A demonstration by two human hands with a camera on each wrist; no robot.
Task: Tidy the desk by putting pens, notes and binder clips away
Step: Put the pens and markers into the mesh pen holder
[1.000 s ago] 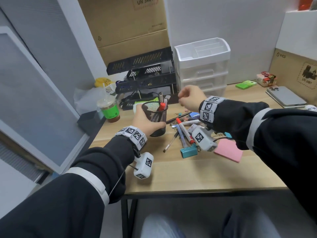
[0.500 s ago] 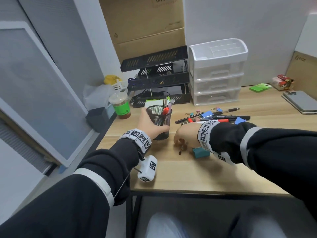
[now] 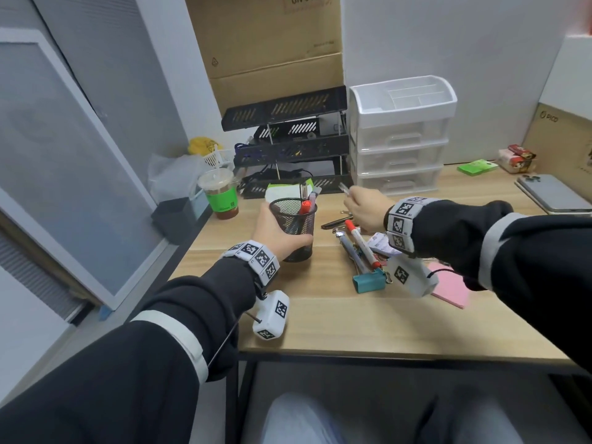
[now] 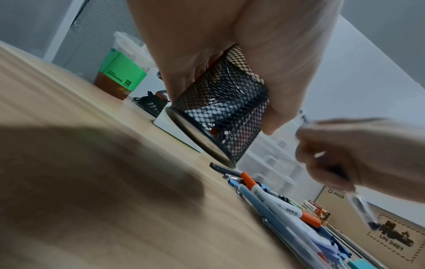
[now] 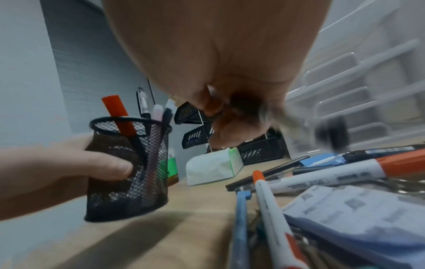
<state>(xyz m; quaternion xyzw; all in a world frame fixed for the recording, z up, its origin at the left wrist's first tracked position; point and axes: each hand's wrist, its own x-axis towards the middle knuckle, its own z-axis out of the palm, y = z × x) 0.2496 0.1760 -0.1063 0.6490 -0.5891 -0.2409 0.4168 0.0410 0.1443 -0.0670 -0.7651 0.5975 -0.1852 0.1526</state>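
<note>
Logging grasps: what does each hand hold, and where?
Left hand grips the mesh pen cup around its side; right hand pinches a pen mid-barrel.

Black wire-mesh pen cup point(image 3: 296, 230) on matt wood-grain desk point(image 3: 336, 315).

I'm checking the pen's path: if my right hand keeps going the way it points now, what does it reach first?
The right hand grips a clear pen that points up and left, toward the black paper trays at the back. The mesh pen cup sits off to the left of that line, though depth is unclear.
</note>
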